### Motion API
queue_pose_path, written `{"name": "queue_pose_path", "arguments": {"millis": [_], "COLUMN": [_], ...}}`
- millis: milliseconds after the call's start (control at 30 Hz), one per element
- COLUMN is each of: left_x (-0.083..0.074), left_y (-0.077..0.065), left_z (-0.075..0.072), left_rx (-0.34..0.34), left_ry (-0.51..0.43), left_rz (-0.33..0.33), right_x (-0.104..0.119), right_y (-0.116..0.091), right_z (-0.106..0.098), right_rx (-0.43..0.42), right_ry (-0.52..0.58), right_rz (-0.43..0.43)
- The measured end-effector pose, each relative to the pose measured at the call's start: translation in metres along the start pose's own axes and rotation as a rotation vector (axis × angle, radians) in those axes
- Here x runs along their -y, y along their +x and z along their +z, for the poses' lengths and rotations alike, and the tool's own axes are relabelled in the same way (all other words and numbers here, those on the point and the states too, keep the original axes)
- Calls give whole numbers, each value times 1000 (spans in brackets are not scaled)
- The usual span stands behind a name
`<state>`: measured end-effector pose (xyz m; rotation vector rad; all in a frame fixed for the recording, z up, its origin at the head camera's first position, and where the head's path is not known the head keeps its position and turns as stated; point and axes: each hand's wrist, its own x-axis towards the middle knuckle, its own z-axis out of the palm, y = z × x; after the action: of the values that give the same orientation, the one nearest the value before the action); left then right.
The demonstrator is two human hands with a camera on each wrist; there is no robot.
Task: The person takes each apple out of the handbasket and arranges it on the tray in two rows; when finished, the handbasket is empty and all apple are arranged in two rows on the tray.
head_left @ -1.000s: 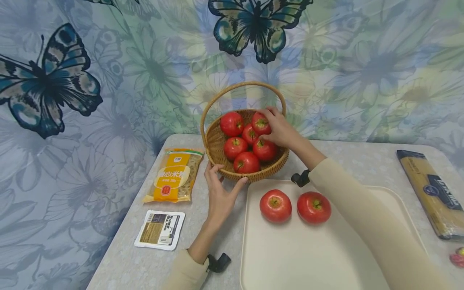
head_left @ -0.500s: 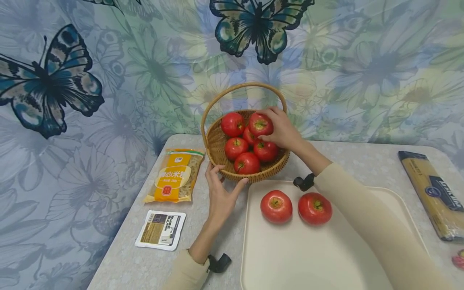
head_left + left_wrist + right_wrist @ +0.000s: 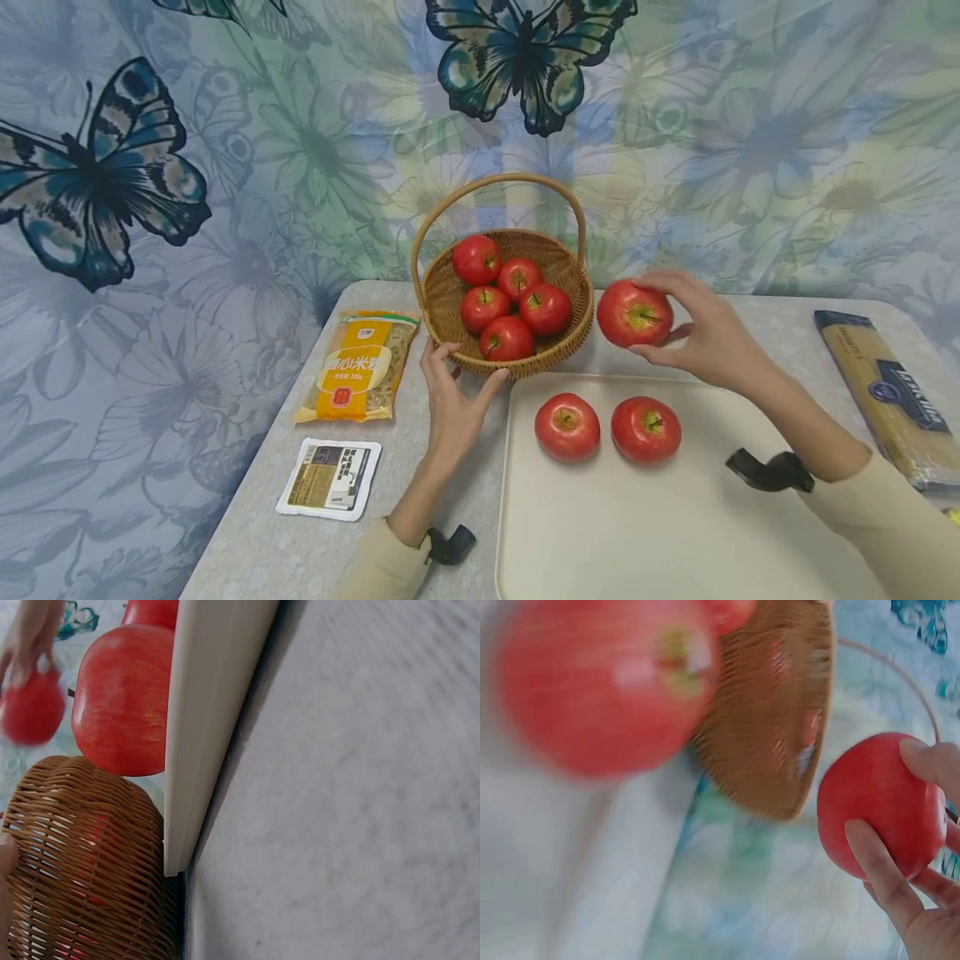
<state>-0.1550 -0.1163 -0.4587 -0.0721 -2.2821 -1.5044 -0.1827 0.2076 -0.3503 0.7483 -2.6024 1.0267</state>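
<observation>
Right hand (image 3: pixel 708 340) grasping a red apple (image 3: pixel 628 313) just right of the wicker basket (image 3: pixel 442 312), left hand (image 3: pixel 453 414) gripping the near rim: I should steer wide of both apples (image 3: pixel 567 429) on the tray (image 3: pixel 637 525).

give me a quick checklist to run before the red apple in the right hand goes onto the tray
1. Grip: ok. The right hand holds the held apple between thumb and fingers.
2. Held apple clear of the wicker basket: ok. The left wrist view shows them apart.
3. Basket steadied: ok. The left hand holds its near side.
4. Room on the cream tray: ok. Bare surface lies nearer the person than its two apples.
5. Held apple over tray: not ok. In the head view it appears beyond the far edge.
6. Basket base flat: cannot tell, hidden.
</observation>
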Motion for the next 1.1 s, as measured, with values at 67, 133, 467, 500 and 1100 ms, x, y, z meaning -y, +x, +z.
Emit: {"name": "queue_pose_path", "arguments": {"millis": [67, 133, 467, 500, 1100], "left_x": [0, 0, 1, 1, -1], "left_y": [0, 0, 0, 0, -1], "left_z": [0, 1, 0, 0, 0], "left_rx": [-4, -7, -1, 1, 14], "left_ry": [-3, -2, 0, 2, 4], "left_rz": [3, 11, 16, 12, -9], "right_x": [-10, -20, -60, -62, -61], "right_y": [-27, -54, -149, -153, -151], "right_z": [-10, -16, -22, -20, -8], "right_rx": [0, 0, 91, 92, 247], "right_ry": [-33, -46, -49, -45, 41], "right_rz": [57, 121, 348, 349, 460]}}
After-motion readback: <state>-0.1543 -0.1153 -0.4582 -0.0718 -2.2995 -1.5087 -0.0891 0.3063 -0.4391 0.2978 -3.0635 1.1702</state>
